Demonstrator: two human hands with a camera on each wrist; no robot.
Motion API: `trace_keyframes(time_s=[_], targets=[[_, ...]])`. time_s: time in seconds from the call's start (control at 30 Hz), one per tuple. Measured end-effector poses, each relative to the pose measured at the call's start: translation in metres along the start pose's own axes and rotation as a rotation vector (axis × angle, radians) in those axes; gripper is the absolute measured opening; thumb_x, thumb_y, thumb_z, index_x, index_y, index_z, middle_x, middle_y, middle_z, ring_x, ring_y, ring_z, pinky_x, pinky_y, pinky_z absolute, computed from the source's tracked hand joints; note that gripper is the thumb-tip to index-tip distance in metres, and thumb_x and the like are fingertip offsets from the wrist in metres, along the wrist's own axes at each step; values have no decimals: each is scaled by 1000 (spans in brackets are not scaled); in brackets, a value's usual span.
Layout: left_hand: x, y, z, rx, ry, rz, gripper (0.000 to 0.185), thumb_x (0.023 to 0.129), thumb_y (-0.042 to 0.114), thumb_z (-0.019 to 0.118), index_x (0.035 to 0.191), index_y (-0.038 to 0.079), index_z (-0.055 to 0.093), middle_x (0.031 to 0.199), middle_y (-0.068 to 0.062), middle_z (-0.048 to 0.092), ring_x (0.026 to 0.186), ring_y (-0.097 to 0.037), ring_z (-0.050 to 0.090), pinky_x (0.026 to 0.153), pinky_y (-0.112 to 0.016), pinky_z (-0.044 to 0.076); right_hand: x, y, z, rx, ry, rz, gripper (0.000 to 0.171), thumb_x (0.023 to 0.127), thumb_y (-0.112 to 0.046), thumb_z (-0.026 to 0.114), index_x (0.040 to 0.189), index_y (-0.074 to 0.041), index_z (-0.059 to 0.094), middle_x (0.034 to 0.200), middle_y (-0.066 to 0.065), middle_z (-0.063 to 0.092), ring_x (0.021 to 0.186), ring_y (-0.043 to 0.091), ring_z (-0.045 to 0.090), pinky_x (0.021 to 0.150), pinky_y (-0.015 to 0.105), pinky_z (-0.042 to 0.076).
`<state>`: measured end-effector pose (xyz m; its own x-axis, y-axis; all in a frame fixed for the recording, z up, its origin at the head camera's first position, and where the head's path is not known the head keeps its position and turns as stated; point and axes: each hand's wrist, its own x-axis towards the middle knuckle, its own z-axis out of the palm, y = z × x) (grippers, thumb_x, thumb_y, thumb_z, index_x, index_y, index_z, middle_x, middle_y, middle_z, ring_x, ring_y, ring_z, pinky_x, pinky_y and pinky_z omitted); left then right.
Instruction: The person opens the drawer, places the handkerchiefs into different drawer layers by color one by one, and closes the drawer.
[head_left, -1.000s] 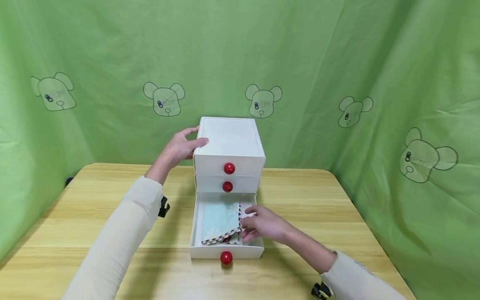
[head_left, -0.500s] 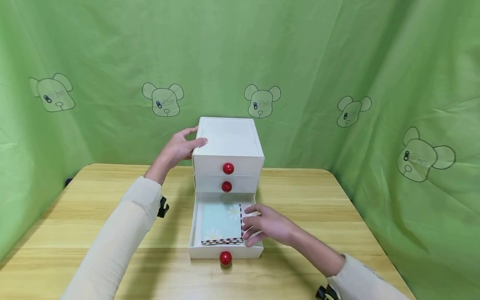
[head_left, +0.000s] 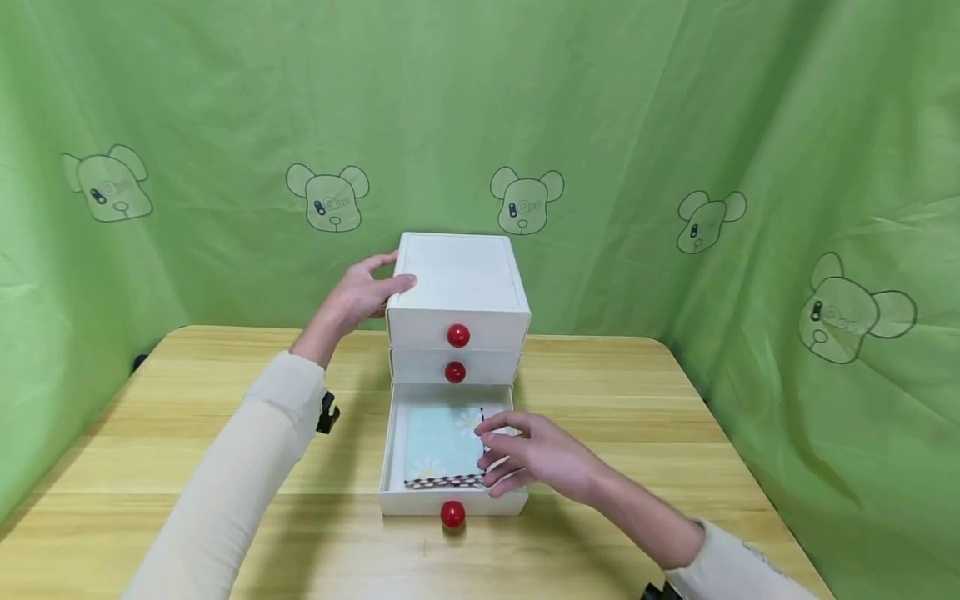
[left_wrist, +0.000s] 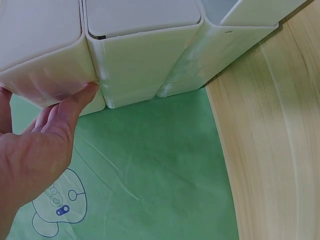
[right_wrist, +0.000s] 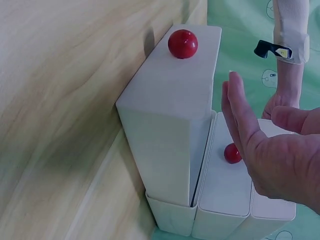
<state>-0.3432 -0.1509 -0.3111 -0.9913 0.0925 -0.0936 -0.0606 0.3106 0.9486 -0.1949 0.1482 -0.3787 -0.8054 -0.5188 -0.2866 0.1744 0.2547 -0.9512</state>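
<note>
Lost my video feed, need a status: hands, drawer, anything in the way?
Left hand braces cabinet top. Right hand open, over bottom drawer. Drawer open, folded cloth flat inside. Nothing blocking.

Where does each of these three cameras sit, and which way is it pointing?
Head: worn on the head, looking forward and down at the white drawer unit on the wooden table; both sleeved arms show.
Left wrist: behind the left hand, whose fingers touch the unit's side.
Right wrist: beside the open right hand, facing the pulled-out bottom drawer.
All three share the drawer unit.
</note>
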Motion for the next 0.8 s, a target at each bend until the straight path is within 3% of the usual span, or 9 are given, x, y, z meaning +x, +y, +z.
trace_keyframes(time_s=[0.33,0.8], targets=[[0,-1,-1,9,1,-3,79,95,40,71,161,30,28,142,-16,58,113,-29,68,100,-42,57,-6,1,8,65,-63,-12,41,100,-23,62,128,7,58,110,23,68,100,35,71,92,44,62],[0,0,-1,13,3,-13,79,95,41,71,161,32,29,135,-15,62,109,-29,69,99,-42,57,-13,12,20,15,-188,51,39,100,-20,55,123,11,63,112,22,72,101,29,71,95,44,60]])
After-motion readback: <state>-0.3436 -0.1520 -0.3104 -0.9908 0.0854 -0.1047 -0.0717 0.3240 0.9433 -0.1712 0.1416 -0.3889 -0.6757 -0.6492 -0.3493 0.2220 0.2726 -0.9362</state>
